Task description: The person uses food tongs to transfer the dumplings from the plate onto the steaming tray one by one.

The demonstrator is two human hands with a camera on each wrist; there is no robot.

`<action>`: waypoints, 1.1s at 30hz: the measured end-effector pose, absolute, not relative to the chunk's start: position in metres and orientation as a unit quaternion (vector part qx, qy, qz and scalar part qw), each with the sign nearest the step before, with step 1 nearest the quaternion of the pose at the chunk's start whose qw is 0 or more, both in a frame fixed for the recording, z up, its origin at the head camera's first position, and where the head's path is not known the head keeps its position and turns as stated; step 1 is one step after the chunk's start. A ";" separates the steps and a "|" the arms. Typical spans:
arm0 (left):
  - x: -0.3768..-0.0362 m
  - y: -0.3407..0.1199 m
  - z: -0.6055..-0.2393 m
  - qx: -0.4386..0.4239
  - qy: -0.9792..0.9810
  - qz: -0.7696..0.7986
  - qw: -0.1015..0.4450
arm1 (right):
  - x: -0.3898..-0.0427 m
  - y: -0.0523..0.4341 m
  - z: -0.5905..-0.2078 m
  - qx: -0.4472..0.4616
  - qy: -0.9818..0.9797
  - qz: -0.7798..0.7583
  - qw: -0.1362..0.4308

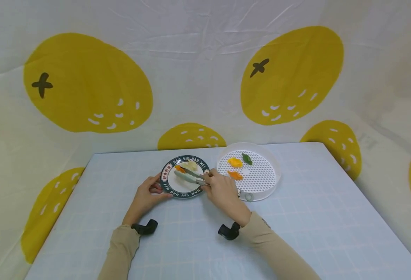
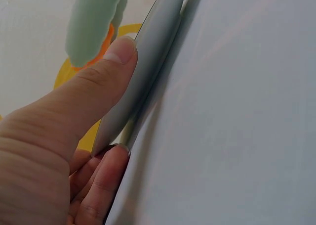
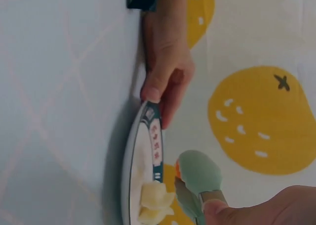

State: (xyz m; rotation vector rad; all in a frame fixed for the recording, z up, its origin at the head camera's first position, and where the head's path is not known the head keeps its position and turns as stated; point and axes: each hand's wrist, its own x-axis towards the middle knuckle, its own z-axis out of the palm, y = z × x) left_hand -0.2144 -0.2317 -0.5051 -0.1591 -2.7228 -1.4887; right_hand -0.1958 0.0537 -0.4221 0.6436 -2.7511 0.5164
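Note:
At the left side of a round plate [image 1: 165, 186] with a dark green lettered rim, my left hand [image 1: 148, 196] grips the edge between thumb and fingers. My right hand [image 1: 223, 190] holds tongs [image 1: 188, 177] with pale green scalloped tips. Between those tips is an orange piece [image 1: 180, 168], held over the plate; its orange edge [image 2: 107, 49] also shows in the left wrist view. Pale yellow chunks [image 3: 155, 200] lie on the plate in the right wrist view. The tongs' rear end is hidden by my right hand.
Right of the plate stands a round white tray [image 1: 278, 171] with a perforated bottom and raised wall. In it lie a yellow piece [image 1: 235, 162], an orange piece [image 1: 235, 175] and a green leaf [image 1: 247, 158]. A fruit-print cloth [image 1: 198, 89] hangs behind the table.

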 end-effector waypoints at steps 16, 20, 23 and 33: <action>-0.213 -0.233 -0.506 -0.049 -0.880 -0.472 0.019 | -0.210 0.138 -0.392 0.260 -0.935 0.200 0.136; -0.213 -0.233 -0.507 -0.049 -0.880 -0.472 0.020 | -0.218 0.166 -0.387 0.297 -0.925 0.199 0.129; -0.214 -0.233 -0.508 -0.047 -0.879 -0.474 0.018 | -0.223 0.188 -0.383 0.321 -0.920 0.190 0.119; -0.213 -0.231 -0.506 -0.050 -0.875 -0.481 0.020 | -0.237 0.254 -0.379 0.348 -0.915 0.173 0.111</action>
